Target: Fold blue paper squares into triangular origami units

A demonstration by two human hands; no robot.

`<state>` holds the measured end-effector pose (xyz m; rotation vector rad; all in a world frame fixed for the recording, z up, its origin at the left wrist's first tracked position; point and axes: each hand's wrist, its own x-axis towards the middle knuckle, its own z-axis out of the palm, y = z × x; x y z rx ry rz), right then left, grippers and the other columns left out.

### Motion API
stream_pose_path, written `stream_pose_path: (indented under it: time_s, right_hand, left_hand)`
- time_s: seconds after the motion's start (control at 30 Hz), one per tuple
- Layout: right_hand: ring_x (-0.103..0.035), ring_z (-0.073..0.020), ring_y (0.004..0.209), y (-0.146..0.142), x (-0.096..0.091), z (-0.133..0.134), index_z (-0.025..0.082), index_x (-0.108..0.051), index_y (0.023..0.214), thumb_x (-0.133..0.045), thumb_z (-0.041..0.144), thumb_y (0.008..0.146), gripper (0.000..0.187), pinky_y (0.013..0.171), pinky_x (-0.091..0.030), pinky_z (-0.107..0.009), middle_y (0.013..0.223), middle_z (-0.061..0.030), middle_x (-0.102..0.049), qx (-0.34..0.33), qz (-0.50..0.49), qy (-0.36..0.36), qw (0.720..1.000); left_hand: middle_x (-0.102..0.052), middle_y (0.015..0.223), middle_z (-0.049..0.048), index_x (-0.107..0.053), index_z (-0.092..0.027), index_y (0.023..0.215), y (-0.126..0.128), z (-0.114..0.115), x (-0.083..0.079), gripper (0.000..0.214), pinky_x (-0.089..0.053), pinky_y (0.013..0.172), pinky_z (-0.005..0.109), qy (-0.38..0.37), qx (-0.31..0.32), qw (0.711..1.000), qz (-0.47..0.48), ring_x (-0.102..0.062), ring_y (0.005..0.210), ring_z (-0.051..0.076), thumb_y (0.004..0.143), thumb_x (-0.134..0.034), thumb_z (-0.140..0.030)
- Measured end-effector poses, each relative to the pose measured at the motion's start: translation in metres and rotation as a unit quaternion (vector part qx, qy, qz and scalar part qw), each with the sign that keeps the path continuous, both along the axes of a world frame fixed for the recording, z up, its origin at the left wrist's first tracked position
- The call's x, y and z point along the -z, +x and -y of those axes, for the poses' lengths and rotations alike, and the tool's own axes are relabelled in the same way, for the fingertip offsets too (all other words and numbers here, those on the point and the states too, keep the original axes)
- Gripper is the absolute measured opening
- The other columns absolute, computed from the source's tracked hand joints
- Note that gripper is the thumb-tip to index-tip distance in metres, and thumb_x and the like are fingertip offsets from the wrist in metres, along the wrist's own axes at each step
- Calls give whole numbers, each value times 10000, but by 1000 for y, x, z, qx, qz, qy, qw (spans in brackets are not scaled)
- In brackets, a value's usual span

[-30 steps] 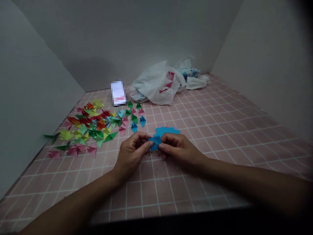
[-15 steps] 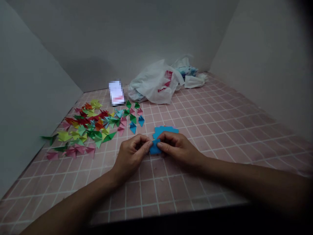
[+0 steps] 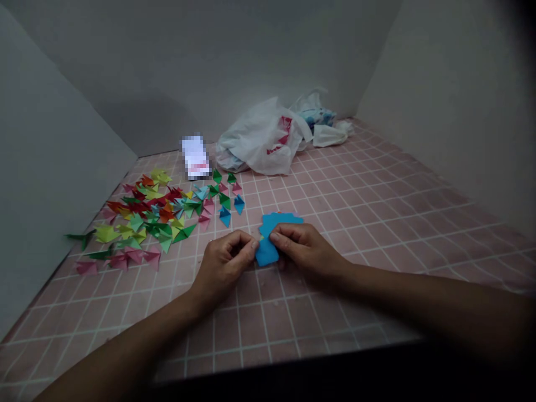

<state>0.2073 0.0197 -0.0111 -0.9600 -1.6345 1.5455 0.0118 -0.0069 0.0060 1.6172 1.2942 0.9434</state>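
Holding a blue paper [image 3: 267, 254] at the near middle of the scene, between left hand [image 3: 226, 258] and right hand [image 3: 312, 245], at the pink-gridded tabletop [image 3: 377, 190]. Cannot tell whether resting on it or raised a little. Gripping the upper right part with right thumb on top, fingers curled beneath; pinching the left edge with left thumb and forefinger.

Half a second ago, showing as a small, squarish packet between both thumbs; now presenting a longer flat face toward the near side, with a speck of yellow [image 3: 262, 237] at the left edge. Probably turned or opened out between the fingers, so likely mid-fold rather than finished.

Just beyond, partly behind the right hand: a stack of blue-topped sheets [image 3: 282, 219], uneven at the edges. To the left, well apart from both hands: many folded papers [image 3: 158, 230] in mixed colours.

On the far side: a lit phone [image 3: 195, 157], blurred; right of it, a crumpled white bag [image 3: 251, 137] with red print, bulging as if filled, contents hidden. Farther right, a second bag [image 3: 330, 135] beside a blue-patterned bundle [image 3: 317, 118]; cannot tell whether partly wrapped around it.
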Motion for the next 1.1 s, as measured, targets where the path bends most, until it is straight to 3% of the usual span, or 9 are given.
stream_pose_path:
  time_s: [0.17,0.5,0.7,0.9,1.0,1.1]
  right_hand:
    - [-490,-99,494,-3,3,0,197,-543,674,-627,398,876,297,497,-359,-248,567,31,-541,-17,-37,-70,997]
    - [-501,-92,488,-2,4,-2,192,-555,685,-584,384,901,290,489,-357,-236,589,24,-577,12,-27,-83,996]
    - [-486,-93,480,-3,2,0,193,-554,687,-578,392,901,293,475,-350,-237,581,29,-560,10,-13,-78,997]
    - [-440,-86,473,-2,-4,1,196,-542,646,-584,340,907,301,460,-316,-237,564,36,-527,24,19,-12,999]
    - [-450,-87,462,-1,-1,1,192,-567,674,-576,398,934,332,447,-313,-237,578,29,-547,14,-6,-50,999]
    - [-492,-89,475,0,4,-1,184,-589,691,-577,468,947,382,463,-346,-231,588,17,-577,9,-61,-92,994]
  left_hand:
    - [-583,647,-17,-630,-172,723,-1,-1,3,266,-413,587,237,-6,-30,999,32,-523,600,107,927,-606,-340]
    - [-663,695,11,-668,-159,774,-2,-4,2,264,-480,611,232,-70,-4,987,144,-594,622,115,942,-607,-353]
    - [-636,663,-4,-662,-164,781,-2,-2,2,238,-466,594,237,-36,-14,994,101,-576,600,115,930,-613,-344]
    - [-644,697,3,-681,-173,792,-3,-1,2,200,-448,623,256,23,-10,1000,14,-584,650,132,912,-637,-328]
    - [-635,674,2,-665,-172,751,-3,0,0,215,-435,612,256,18,-22,1000,-4,-570,632,129,907,-636,-317]
    - [-625,648,-3,-645,-173,737,-3,-1,-2,247,-443,591,252,-9,-35,999,37,-565,599,125,915,-613,-341]
